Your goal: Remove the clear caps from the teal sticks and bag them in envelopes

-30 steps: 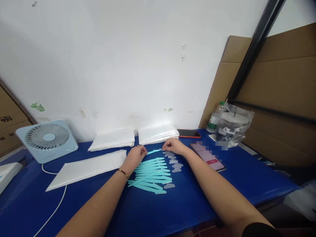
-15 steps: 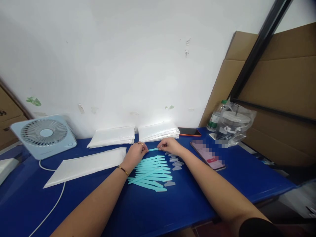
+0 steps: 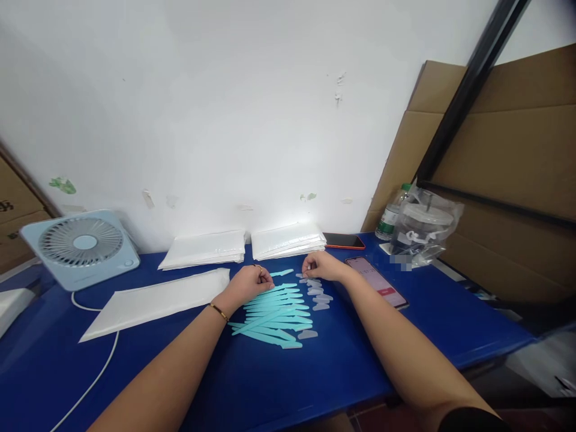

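Several teal eyebrow razors [image 3: 274,312] lie in an overlapping row on the blue table, their blade ends to the right. One single eyebrow razor [image 3: 282,273] rests apart at the far end of the row. My left hand [image 3: 249,284] is closed, its thumb and fingertips pinching the handle of the farthest razor in the row. Clear blade caps [image 3: 320,298] lie scattered to the right of the razors. Over the far end of these caps, my right hand [image 3: 323,266] pinches a small clear blade cap [image 3: 300,276], partly hidden by the fingers.
White padded envelopes lie in two stacks [image 3: 202,247] [image 3: 288,240] against the wall, and a single one [image 3: 157,305] lies left. A light blue fan [image 3: 83,243] stands at left. To the right are two phones [image 3: 378,282] [image 3: 344,240], a bottle [image 3: 390,219] and a bagged cup [image 3: 425,228].
Both hands have let go of the single razor, which now lies at the far end. My left hand moved nearer to the row; my right hand moved right to the caps.
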Motion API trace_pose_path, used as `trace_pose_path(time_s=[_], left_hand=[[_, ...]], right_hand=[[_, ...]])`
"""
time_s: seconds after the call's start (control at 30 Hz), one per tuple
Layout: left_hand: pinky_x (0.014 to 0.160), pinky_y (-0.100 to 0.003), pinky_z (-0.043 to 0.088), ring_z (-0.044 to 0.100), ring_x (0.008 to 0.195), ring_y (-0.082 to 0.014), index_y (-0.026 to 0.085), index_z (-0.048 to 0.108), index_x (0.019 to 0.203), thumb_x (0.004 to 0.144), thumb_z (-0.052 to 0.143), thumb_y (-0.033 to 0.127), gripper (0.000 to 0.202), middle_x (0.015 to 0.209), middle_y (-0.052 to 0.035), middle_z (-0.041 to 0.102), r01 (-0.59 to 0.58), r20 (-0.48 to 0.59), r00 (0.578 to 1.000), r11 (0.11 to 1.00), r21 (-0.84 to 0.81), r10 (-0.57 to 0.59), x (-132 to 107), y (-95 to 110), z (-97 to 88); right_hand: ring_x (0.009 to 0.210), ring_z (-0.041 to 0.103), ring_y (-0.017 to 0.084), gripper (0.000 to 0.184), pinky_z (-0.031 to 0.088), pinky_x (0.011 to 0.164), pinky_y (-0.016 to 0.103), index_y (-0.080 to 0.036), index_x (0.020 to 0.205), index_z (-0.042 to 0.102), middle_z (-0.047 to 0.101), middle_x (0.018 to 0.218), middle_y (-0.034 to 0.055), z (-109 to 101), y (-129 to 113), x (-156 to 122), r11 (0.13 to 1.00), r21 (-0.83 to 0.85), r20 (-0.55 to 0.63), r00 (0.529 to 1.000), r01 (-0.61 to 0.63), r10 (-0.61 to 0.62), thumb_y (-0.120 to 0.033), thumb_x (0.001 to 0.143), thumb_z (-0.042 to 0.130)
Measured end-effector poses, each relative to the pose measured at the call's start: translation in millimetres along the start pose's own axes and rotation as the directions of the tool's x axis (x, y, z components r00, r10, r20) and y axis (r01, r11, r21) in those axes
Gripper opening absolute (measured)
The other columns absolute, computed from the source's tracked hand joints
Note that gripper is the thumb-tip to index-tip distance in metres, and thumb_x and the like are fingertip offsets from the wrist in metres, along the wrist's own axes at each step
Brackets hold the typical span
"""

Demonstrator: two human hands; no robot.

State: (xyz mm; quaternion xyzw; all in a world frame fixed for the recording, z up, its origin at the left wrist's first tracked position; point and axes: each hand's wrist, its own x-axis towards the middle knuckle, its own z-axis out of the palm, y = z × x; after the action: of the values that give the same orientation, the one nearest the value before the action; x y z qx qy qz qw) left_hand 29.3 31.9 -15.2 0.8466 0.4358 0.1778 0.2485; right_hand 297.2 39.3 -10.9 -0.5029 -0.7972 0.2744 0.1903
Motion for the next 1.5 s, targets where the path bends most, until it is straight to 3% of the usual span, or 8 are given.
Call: trace_pose_path(time_s=[0.13, 0.27, 0.57, 0.9, 1.07, 1.17, 1.3, 1.5], left_hand=[[0.055, -0.025, 0.04, 0.058, 0.065, -0.0161, 0.019, 0.065, 0.073, 0.075, 0.053, 0.043, 0.027, 0.071, -0.0027, 0.065, 0.07, -0.048, 0.997, 0.995, 0.069, -0.067, -1.4, 1.1, 2.3], [0.058, -0.026, 0.04, 0.058, 0.069, -0.0171, 0.02, 0.065, 0.074, 0.078, 0.05, 0.043, 0.028, 0.075, -0.0034, 0.065, 0.045, -0.113, 0.993, 0.993, 0.113, -0.032, -4.7, 4.7, 3.1], [0.059, -0.025, 0.042, 0.059, 0.069, -0.0169, 0.02, 0.066, 0.075, 0.072, 0.058, 0.044, 0.026, 0.074, -0.003, 0.066, 0.049, -0.062, 0.997, 0.997, 0.062, -0.045, -6.6, 10.7, -0.3], [0.061, -0.027, 0.04, 0.059, 0.071, -0.0175, 0.019, 0.064, 0.074, 0.076, 0.056, 0.033, 0.017, 0.074, -0.0028, 0.066, 0.052, -0.136, 0.99, 0.99, 0.13, -0.034, -3.7, 17.6, 5.6], [0.07, -0.028, 0.04, 0.058, 0.078, -0.0177, 0.021, 0.065, 0.073, 0.077, 0.057, 0.025, 0.009, 0.08, -0.0019, 0.066, -0.041, -0.189, 0.978, 0.966, 0.254, 0.091, -3.0, 20.1, 6.2], [0.068, -0.027, 0.04, 0.058, 0.076, -0.0173, 0.022, 0.066, 0.073, 0.076, 0.058, 0.028, 0.011, 0.079, -0.0009, 0.066, -0.047, -0.175, 0.98, 0.971, 0.234, 0.09, -4.7, 19.0, 4.9], [0.062, -0.026, 0.04, 0.059, 0.072, -0.0168, 0.023, 0.068, 0.073, 0.074, 0.059, 0.037, 0.017, 0.076, -0.0005, 0.066, 0.005, -0.122, 0.992, 0.99, 0.14, 0.012, -9.5, 17.0, -2.2], [0.058, -0.025, 0.039, 0.058, 0.066, -0.0154, 0.022, 0.067, 0.073, 0.075, 0.056, 0.034, 0.017, 0.071, -0.0002, 0.066, -0.007, -0.045, 0.999, 0.994, 0.11, 0.012, -10.2, 11.9, -4.2]], right_hand=[[0.052, 0.053, 0.01, 0.019, 0.037, 0.049, 0.019, -0.015, 0.075, 0.071, 0.063, 0.059, -0.0003, 1.4, -1.6, -0.4, 0.999, 0.038, 0.029, 1.0, -0.011, 0.01, -0.03, 0.064, 0.069], [0.053, 0.053, 0.01, 0.021, 0.037, 0.049, 0.019, -0.016, 0.078, 0.072, 0.065, 0.062, 0.0003, 9.4, -3.3, 1.8, 0.998, 0.063, 0.007, 1.0, 0.0, 0.0, -0.033, 0.066, 0.069], [0.058, 0.054, 0.01, 0.021, 0.039, 0.053, 0.02, -0.017, 0.079, 0.073, 0.067, 0.068, 0.0014, 16.7, -6.1, 4.6, 0.996, 0.046, -0.027, 0.997, 0.073, -0.072, -0.034, 0.068, 0.068], [0.057, 0.056, 0.011, 0.012, 0.039, 0.052, 0.019, -0.017, 0.075, 0.072, 0.066, 0.066, 0.0011, 29.9, -21.5, 9.0, 0.993, 0.043, -0.091, 0.99, 0.11, -0.106, -0.026, 0.068, 0.068], [0.065, 0.058, 0.012, 0.013, 0.042, 0.059, 0.021, -0.018, 0.078, 0.073, 0.069, 0.074, 0.0026, 15.6, -16.7, 5.5, 0.978, 0.02, -0.14, 0.969, 0.208, -0.204, -0.026, 0.069, 0.068], [0.063, 0.059, 0.013, 0.016, 0.042, 0.057, 0.021, -0.016, 0.08, 0.073, 0.069, 0.072, 0.0029, -4.3, -8.3, -4.0, 0.992, 0.022, -0.141, 0.982, 0.127, -0.123, -0.027, 0.07, 0.066], [0.065, 0.061, 0.014, 0.016, 0.043, 0.059, 0.022, -0.017, 0.08, 0.073, 0.07, 0.073, 0.0026, -22.6, -0.9, -15.8, 0.999, -0.007, -0.024, 0.999, 0.037, -0.037, -0.025, 0.069, 0.064], [0.063, 0.058, 0.013, 0.02, 0.041, 0.058, 0.021, -0.017, 0.083, 0.074, 0.069, 0.076, 0.0028, -14.1, -5.3, -12.6, 0.995, -0.034, 0.072, 0.993, 0.095, -0.092, -0.029, 0.068, 0.066]])
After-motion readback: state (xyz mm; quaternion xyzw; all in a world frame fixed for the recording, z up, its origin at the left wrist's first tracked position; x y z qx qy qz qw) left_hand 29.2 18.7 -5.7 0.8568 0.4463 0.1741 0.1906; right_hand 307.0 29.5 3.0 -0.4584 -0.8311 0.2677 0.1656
